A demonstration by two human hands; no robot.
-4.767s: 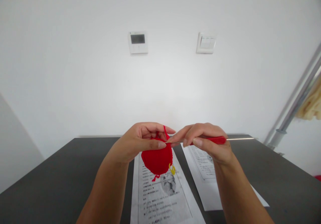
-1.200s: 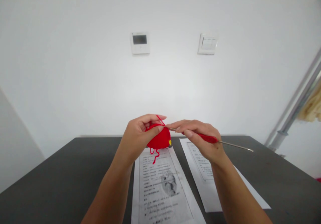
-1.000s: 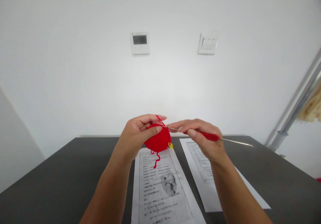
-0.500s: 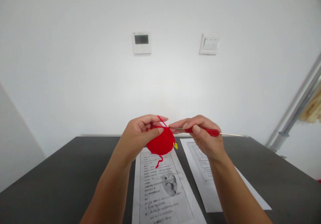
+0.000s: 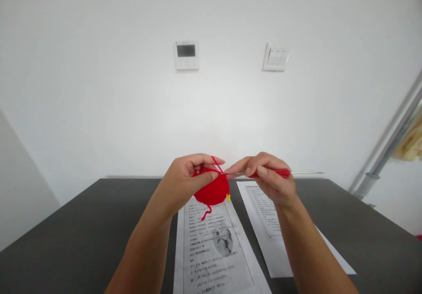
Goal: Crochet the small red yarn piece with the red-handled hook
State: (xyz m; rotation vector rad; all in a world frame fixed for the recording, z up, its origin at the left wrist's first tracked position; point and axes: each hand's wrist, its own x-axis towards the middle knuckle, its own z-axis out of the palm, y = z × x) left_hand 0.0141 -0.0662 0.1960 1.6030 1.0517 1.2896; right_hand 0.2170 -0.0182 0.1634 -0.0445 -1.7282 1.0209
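My left hand (image 5: pixel 184 179) pinches a round red crochet piece (image 5: pixel 213 192) above the table, with red yarn (image 5: pixel 216 163) running over its forefinger. A small yellow stitch marker (image 5: pixel 228 197) hangs at the piece's right edge, and a short yarn tail (image 5: pixel 206 213) dangles below. My right hand (image 5: pixel 267 179) is closed on a crochet hook with a red handle (image 5: pixel 273 173). The hook's metal shaft points left into the top edge of the red piece, where the fingertips of both hands nearly meet.
Two printed paper sheets lie on the dark table (image 5: pixel 66 241): one (image 5: pixel 211 250) under my hands, one (image 5: pixel 273 223) to the right. A white wall with a thermostat panel (image 5: pixel 186 55) and a light switch (image 5: pixel 275 57) stands behind. A metal pole (image 5: pixel 389 140) leans at the right.
My hands dropped slightly lower and the hook levelled out to nearly horizontal. The red piece turned a little, its yellow marker shifting along the right edge.
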